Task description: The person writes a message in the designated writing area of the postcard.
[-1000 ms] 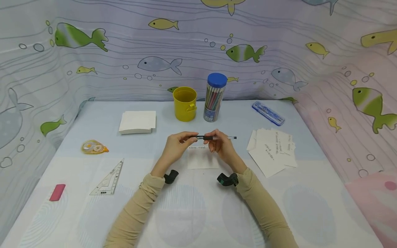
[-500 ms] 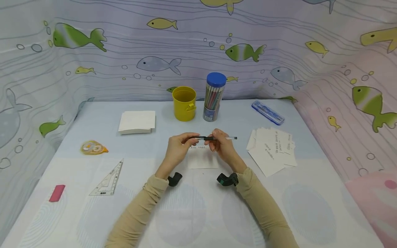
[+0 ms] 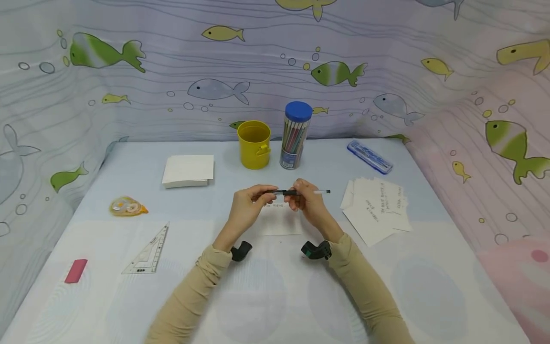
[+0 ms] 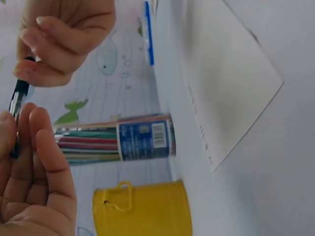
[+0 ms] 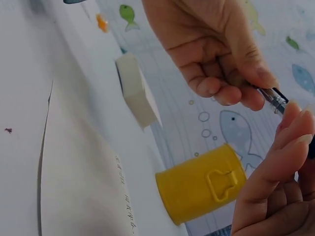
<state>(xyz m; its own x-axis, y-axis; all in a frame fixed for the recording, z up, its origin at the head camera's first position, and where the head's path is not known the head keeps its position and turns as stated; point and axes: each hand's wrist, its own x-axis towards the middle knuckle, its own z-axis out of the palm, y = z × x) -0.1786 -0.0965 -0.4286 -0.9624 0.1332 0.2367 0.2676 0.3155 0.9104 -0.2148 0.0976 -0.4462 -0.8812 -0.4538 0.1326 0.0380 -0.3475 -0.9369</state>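
In the head view a black-and-clear pen (image 3: 292,192) lies level in the air between both hands, above a white card (image 3: 281,222) with a line of handwriting. My left hand (image 3: 246,205) pinches its left end between thumb and fingers. Gripping the dark part nearer the clear barrel, my right hand (image 3: 312,203) is close beside the left. The left wrist view shows the pen (image 4: 19,91) spanning the two hands. A shiny metallic part with a black clip is visible on the pen (image 5: 275,101) in the right wrist view. Fingers hide the pen's left end.
Behind the hands stand a yellow bucket (image 3: 254,148) and a blue-lidded tub of pencils (image 3: 294,138). A stack of blank cards (image 3: 188,169), correction tape (image 3: 128,206), set square (image 3: 150,253) and pink eraser (image 3: 76,271) lie left. Written cards (image 3: 374,215) and a blue case (image 3: 369,156) lie right.
My left hand has shifted slightly right, closer to the right hand, and the pen's clear end sticks out a little farther right. Both hands keep hold of the pen.
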